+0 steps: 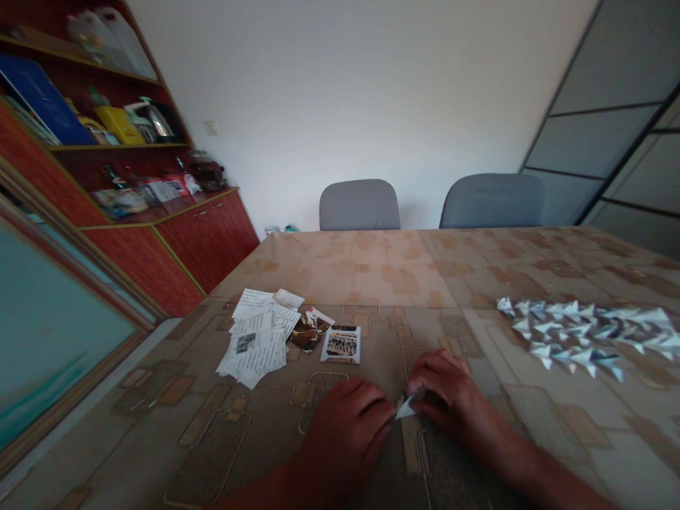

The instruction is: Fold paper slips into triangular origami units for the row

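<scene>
Between my two hands is a small piece of folded paper [406, 409], whitish and pointed, just above or on the tablecloth. My right hand [445, 392] pinches it from the right with thumb and fingers. From the left, the closed fingertips of my left hand [348, 432] meet its near corner; most of that grip is hidden behind the knuckles. Beyond my left hand lies a loose pile of printed paper pieces [258, 343], with a brown picture piece [308, 331] and a photo piece [341, 344] at its right side. Rows of folded paper shapes [579, 322] stand at the right.
A patterned cloth covers the table [393, 269]. Two grey chairs, one left [360, 205] and one right [491, 201], stand at its far edge. A red-brown cabinet [207, 234] with filled shelves is at the left, and a grey panelled door [600, 106] at the right.
</scene>
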{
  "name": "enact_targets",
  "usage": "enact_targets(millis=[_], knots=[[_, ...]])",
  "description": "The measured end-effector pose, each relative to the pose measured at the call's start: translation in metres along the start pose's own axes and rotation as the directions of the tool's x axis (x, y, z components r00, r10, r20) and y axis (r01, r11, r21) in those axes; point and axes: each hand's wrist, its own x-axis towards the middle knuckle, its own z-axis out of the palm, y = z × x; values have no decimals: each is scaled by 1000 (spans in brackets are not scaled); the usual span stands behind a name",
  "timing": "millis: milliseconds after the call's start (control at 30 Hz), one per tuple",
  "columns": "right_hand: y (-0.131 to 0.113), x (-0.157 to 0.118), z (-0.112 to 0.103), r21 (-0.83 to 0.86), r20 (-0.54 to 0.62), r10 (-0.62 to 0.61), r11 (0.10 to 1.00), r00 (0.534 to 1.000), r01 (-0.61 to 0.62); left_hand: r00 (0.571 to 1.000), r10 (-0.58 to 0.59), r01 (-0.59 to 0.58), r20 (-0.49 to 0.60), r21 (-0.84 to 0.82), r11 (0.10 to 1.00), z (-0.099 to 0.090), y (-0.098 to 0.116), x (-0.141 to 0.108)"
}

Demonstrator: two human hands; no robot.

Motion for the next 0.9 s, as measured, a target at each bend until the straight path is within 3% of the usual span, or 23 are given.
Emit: enact_targets(millis=[433, 700, 900], knots=[[5, -2, 3, 162, 66, -17, 987, 998, 7, 997, 76, -80, 33, 131, 988, 2, 5, 4], [1, 0, -8, 99, 129, -78, 993, 989, 65, 992, 120, -124, 32, 188, 974, 9, 2, 0], [2, -1, -12, 76, 159, -98, 993, 983, 86, 994, 109, -109, 2, 128, 986, 7, 1, 1]])
